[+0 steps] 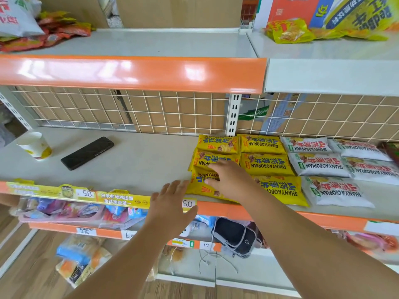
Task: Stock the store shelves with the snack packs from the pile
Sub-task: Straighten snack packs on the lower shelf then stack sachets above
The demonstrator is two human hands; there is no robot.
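Evidently squaring up: right hand [228, 178] lay flat-fingered on the near yellow pack [199, 187]. Left hand [170, 203], fingers straight, empty, flanked it.

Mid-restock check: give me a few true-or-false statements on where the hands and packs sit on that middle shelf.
1. The right hand rests flat on the yellow packs. True.
2. The left hand grips a pack. False: it is open and holds nothing, at the front edge of the shelf.
3. The white packs lie left of the yellow ones. False: they lie to their right.
4. A black phone lies on the same shelf, between a paper cup and the packs. True.
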